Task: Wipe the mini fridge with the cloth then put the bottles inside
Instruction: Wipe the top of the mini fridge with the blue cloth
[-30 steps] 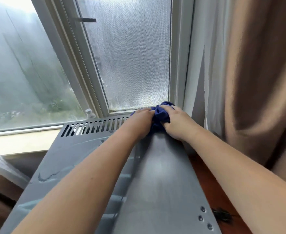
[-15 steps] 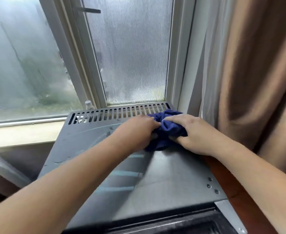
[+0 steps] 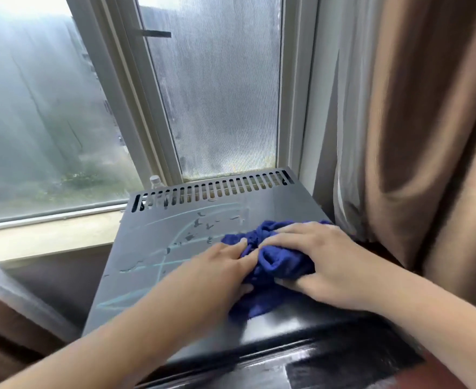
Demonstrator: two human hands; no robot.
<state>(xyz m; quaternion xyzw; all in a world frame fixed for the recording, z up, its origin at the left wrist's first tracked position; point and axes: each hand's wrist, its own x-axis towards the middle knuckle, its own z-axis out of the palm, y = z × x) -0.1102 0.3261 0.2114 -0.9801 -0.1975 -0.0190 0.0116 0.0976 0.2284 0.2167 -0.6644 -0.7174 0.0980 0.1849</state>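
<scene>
The mini fridge (image 3: 158, 248) hides the bottle (image 3: 155, 181) below its cap; hands (image 3: 220, 276) (image 3: 335, 262) half-cover the cloth (image 3: 284, 263).

Fogged window (image 3: 48, 113) – brown curtain (image 3: 427, 136) right, pale sill (image 3: 48, 234).

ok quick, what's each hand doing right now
Left hand: grips the crumpled dark blue cloth on its left side.
Right hand: grips the same cloth, fingers over it, thumb beneath, on the dark grey metal mini fridge.
</scene>
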